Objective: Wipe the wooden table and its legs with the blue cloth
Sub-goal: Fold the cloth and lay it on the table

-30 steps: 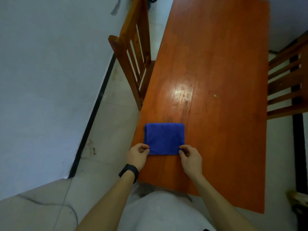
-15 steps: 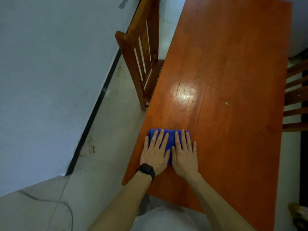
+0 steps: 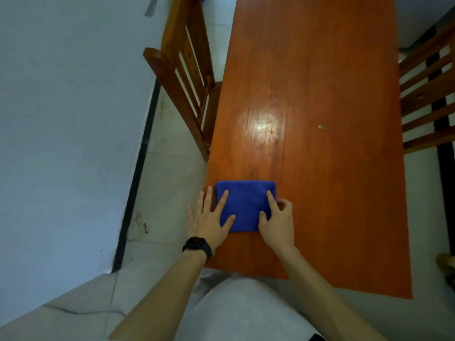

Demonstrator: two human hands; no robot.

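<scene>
Against the far left stands a pale wall [image 3: 61, 119], with a dark skirting strip [image 3: 138, 173] at its foot and a tiled floor [image 3: 170, 183] beside it. A slatted wooden chair [image 3: 182, 77] is drawn up to the left edge of the orange-brown wooden counter [image 3: 320, 70].

Near the counter's near left corner lies the person's left hand [image 3: 209, 222], a black watch [image 3: 197, 244] on its wrist. Its fingers [image 3: 209, 195] are released, straight and spread. The index finger and thumb rest on the left part of the blue cloth [image 3: 246, 205], and the other fingers lie just left of it.

The cloth is folded into a flat rectangle, lying on the counter between the two hands. The right hand [image 3: 278, 222] is at the cloth's right side. Its index finger [image 3: 270, 198] lies straight on the fabric and the thumb presses beside it. The remaining fingers curl at the cloth's right edge; whether they grasp that edge cannot be told.

Farther up the counter is a bright glare patch [image 3: 264, 126], and to its right a small pale fleck [image 3: 322, 127]. A second slatted chair [image 3: 428, 94] stands at the right edge.
</scene>
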